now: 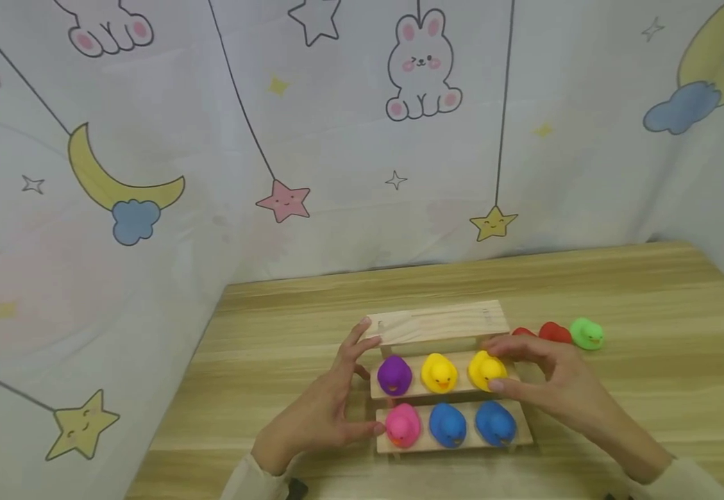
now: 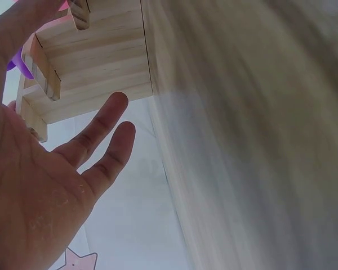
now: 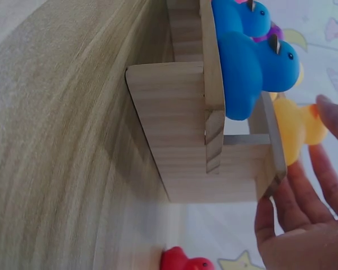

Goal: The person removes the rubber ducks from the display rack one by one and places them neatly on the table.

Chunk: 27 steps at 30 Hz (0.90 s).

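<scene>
Printed curtain (image 1: 349,139), wood-grain table (image 1: 299,305), wooden rack (image 1: 439,323), left hand (image 1: 327,411) spread beside it, right hand (image 1: 558,382) pinching the rightmost yellow duck (image 1: 483,367), red ducks (image 1: 555,332) partly hidden, green duck (image 1: 587,334) alongside.

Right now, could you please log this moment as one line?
left hand: at left end of wooden stand; right hand: pinching right yellow duck, middle tier; lower tier: pink duck, two blue ducks

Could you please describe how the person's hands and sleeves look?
The left hand and right hand are bare, without visible gloves or rings. The left sleeve and right sleeve look plain, pale cream. A small dark piece shows beside the left sleeve; I cannot identify it.
</scene>
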{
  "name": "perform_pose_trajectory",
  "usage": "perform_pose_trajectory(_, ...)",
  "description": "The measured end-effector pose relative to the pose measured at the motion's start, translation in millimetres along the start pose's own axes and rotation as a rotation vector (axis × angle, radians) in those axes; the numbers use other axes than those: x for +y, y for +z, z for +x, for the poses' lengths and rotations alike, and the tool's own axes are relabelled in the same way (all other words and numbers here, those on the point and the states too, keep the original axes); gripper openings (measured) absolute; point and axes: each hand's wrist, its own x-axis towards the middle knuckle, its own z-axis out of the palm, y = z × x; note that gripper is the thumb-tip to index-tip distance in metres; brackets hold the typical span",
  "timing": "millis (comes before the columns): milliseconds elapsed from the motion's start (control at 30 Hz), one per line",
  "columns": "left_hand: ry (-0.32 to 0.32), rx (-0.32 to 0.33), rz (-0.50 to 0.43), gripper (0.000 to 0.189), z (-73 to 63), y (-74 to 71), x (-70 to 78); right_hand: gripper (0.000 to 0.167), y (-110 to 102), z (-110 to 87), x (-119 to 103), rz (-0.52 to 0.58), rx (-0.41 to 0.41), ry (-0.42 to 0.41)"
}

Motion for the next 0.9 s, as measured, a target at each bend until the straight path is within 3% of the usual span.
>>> perform_pose_trajectory(433, 0.053, 0.013, 0.010, 0.118, 0.2, -0.2, 0.2, 0.033, -4.3, 1.3, -2.9, 0.036, -0.054, -0.032)
perform_pose_trajectory(900, 0.059, 0.015, 0.012, 0.118, 1.0, -1.1, 0.2, 0.036, -13.2, 0.6, -1.3, 0.068, -0.108, -0.072)
